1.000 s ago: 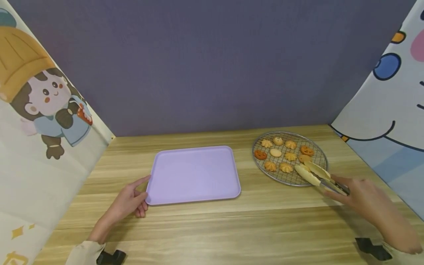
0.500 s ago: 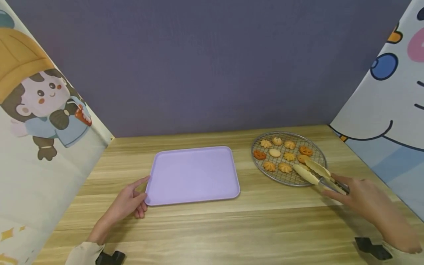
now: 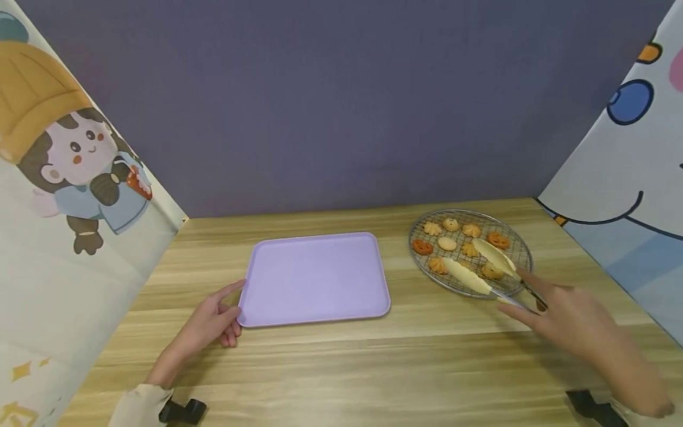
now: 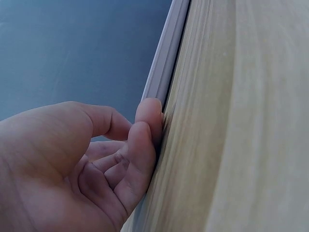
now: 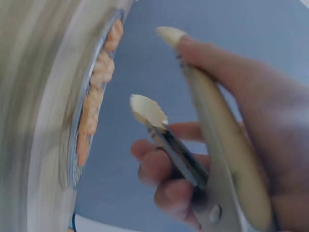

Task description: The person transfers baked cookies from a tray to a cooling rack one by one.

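In the head view, my left hand (image 3: 210, 320) touches the left edge and near corner of a lilac rectangular tray (image 3: 315, 281). Its index finger lies straight along the rim; the left wrist view has the fingertips against the tray's side (image 4: 166, 53). My right hand (image 3: 573, 317) holds tongs (image 3: 469, 277) with cream tips, spread apart over a round wire rack (image 3: 525, 252) of cookies. The right wrist view shows nothing between the tong tips (image 5: 149, 111), which stand clear of the cookies (image 5: 91, 106). In the head view the tongs partly cover a few cookies.
Baked pieces on the rack include flower-shaped cookies (image 3: 432, 228), a pale oval one (image 3: 447, 244) and pretzel-like ones (image 3: 498, 239). Both tray and rack stand on a wood-grain table (image 3: 347, 367). A dark wall (image 3: 347, 107) rises behind, with printed panels (image 3: 107, 172) at the sides.
My right hand has moved the tongs left across the rack, and their tips now stand wider apart. The left hand stays at the tray's edge. The head view has shifted slightly.
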Available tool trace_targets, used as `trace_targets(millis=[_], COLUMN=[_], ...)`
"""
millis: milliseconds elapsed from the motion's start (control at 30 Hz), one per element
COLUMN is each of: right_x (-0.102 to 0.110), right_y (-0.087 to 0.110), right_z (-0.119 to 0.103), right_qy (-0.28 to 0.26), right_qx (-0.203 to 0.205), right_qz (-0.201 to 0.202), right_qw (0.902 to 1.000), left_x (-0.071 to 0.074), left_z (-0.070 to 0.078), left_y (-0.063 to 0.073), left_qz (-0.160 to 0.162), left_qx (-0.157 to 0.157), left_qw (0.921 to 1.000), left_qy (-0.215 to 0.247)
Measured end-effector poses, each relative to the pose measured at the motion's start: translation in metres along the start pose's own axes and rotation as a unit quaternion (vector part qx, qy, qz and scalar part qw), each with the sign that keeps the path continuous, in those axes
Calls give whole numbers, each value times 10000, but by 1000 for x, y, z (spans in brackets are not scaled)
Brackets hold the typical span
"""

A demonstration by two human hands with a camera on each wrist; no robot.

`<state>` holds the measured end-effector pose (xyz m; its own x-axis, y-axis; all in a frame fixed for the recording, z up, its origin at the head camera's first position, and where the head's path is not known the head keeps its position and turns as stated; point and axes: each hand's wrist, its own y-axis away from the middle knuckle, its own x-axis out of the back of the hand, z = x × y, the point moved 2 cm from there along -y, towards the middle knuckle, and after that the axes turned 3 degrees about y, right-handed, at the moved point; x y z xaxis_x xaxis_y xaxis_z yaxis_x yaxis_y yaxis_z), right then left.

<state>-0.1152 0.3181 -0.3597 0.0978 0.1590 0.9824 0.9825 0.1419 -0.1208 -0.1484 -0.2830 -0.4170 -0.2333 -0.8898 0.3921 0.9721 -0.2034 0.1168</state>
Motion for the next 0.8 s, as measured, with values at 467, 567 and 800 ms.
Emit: trace_targets(millis=[467, 567, 800], right_x=[-11, -16, -28], right_y=[13, 16, 24], right_z=[-50, -54, -54], right_qy=[18, -72, -232], right_qx=[1007, 1023, 987], right_qz=[654, 420, -64], right_qw=[9928, 9938, 9948], left_x=[0, 1, 0], left_z=[-2, -2, -1], left_y=[-1, -1, -1], left_qz=[4, 9, -8], left_qx=[15, 3, -6], left_qw=[10000, 10000, 10000], left_qy=[-25, -17, -40])
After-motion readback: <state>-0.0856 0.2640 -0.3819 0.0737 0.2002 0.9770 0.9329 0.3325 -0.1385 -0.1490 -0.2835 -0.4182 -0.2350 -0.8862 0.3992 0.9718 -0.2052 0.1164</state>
